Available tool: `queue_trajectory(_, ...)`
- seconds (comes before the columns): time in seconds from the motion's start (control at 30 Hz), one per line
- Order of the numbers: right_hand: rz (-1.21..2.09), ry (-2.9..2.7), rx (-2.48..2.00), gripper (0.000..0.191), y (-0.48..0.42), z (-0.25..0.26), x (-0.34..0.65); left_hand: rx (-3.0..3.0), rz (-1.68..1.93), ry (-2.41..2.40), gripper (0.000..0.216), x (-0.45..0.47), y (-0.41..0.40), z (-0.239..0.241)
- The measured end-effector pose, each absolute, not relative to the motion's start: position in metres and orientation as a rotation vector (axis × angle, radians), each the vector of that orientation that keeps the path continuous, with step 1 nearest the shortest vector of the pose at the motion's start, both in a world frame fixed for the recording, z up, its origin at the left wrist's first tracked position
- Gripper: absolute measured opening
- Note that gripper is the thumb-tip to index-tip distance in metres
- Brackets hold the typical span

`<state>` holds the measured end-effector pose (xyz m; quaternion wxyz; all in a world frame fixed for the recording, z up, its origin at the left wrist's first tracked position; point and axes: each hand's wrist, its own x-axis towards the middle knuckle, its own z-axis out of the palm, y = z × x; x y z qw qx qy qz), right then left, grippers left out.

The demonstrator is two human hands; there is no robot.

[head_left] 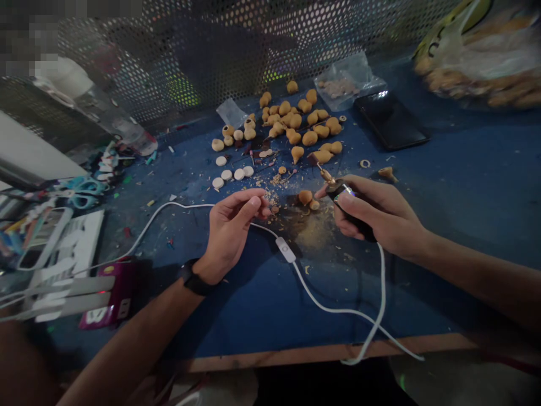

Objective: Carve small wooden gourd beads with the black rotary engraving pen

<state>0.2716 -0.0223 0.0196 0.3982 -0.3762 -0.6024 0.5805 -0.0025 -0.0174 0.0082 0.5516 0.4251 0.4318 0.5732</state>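
Note:
My right hand is wrapped around a black mini rotary tool, thumb on its body. A brass chuck with a dark bit points up and left from it, and a white cord leaves its rear. My left hand, with a dark band on the wrist, is closed with thumb and fingers pinched together; what they hold, if anything, is hidden. By those fingertips is a small round brownish piece. A cut small gourd lies between the hands, among shavings.
Many small gourds lie at the back, beside white discs. A black phone-like slab and plastic bags are at right. An inline switch sits on the cord. Scissors and a purple power box stand left.

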Motion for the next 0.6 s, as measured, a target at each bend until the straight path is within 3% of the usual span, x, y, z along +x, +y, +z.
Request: queue_trajectory(0.6,1.480,-1.551,-0.969,0.048,-0.0206,0.0210,0.2716,1.206,1.285,1.026,0.035,-0.0040,-0.0240,0.0105)
